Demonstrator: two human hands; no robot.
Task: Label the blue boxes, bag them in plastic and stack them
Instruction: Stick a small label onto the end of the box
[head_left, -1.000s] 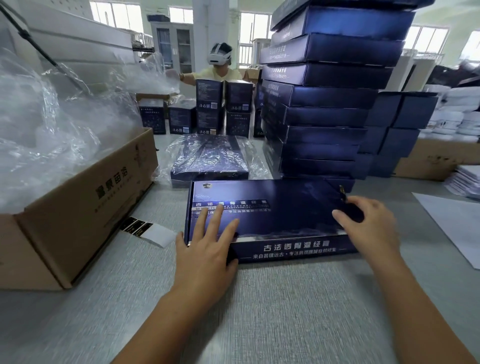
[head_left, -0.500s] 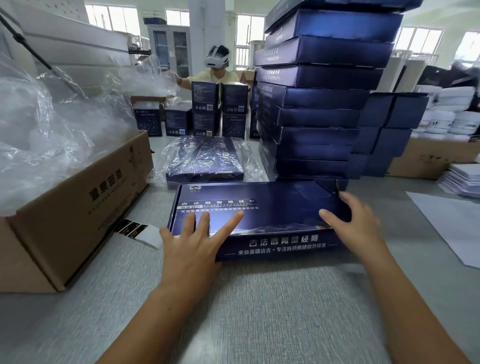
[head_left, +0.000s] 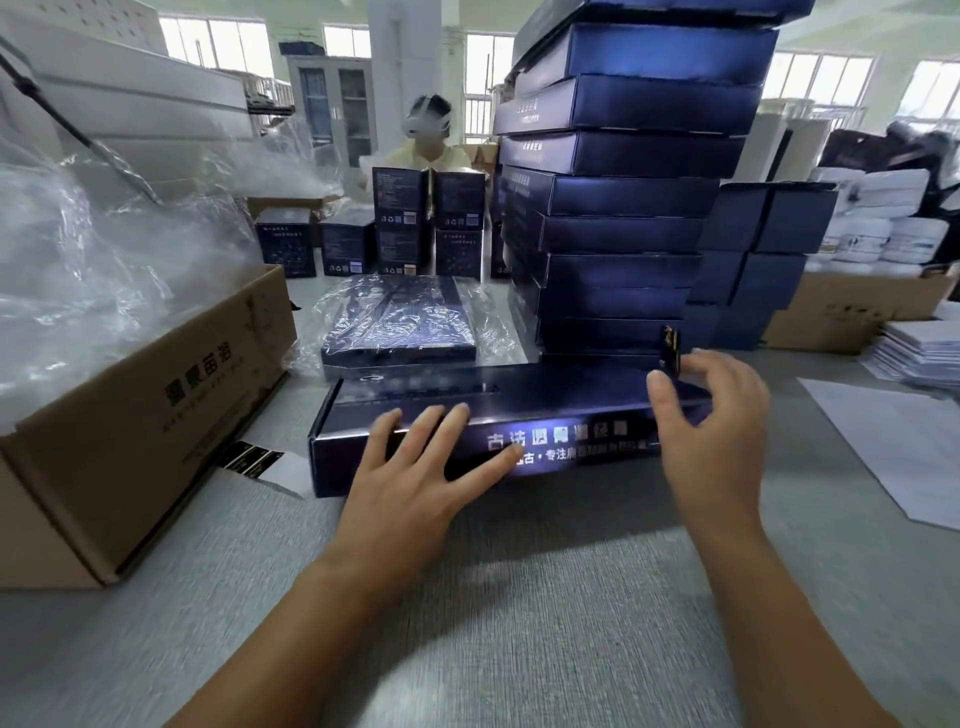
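Against blue box (head_left: 571, 395) edge; left hand (head_left: 415, 467) (flat)

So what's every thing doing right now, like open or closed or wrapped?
Blue box: closed, not bagged, lying on the table.
Left hand: fingers flat against the box's front side.
Right hand: fingers curled round the box's right end.
Bagged box: wrapped, lying flat behind the blue one.
Box stack: tall, unwrapped, a bit uneven.
Cardboard carton: open, full of clear plastic.
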